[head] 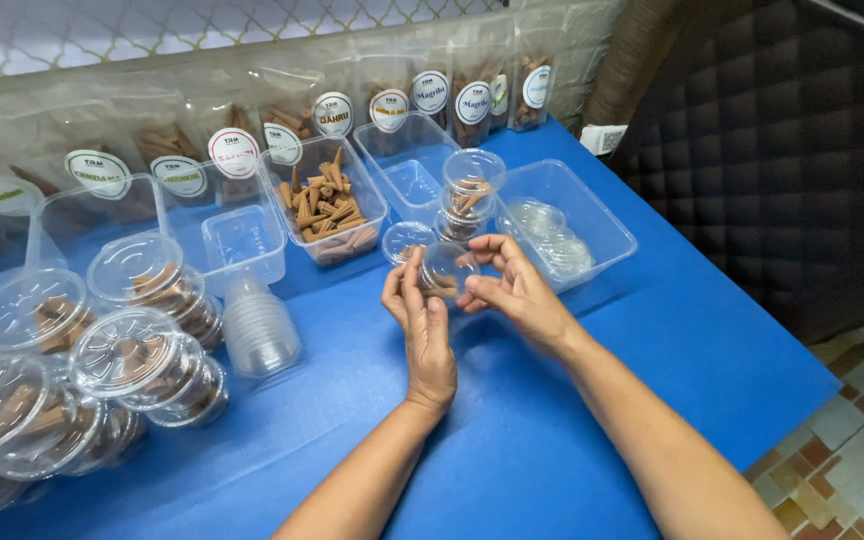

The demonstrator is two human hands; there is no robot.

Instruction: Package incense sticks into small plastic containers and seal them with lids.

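- Fingers of left hand (422,320) and right hand (512,290) were curled closed round one small clear cup (447,270) above the blue table (572,420).
- Left: about six lidded filled cups (137,355), one stack of empty cups (257,325).
- Centre: one tray of brown cones (327,205); two-cup stack (470,195).
- Right: one tub of lids (562,225).
- Risk: uneven squeeze could pop the cup free, spilling cones.

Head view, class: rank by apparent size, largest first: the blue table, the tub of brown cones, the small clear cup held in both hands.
1. Blue table.
2. Tub of cones.
3. Clear cup, between left hand and right hand; nearer the camera, yet still looks smallest.
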